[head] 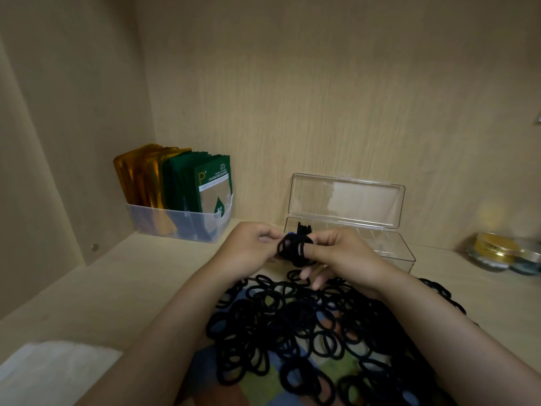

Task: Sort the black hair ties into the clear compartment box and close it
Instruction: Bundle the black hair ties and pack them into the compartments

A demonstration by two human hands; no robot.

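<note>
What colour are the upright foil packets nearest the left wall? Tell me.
Shiny gold-orange foil packets, head view.

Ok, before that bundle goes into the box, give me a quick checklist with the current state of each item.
1. Compartment box lid up: ok, it stands open against the back wall.
2. Bundle of hair ties secured: ok, left hand and right hand both have a grip on it.
3. Path to the box clear: ok, the bundle is just in front of its left end.
4. Free compartments: ok, only the left end holds the stored ties; the rest look empty.
5. Bundle count: cannot tell, loops overlap.
6. Loose pile cleared: not ok, many ties remain.
</note>
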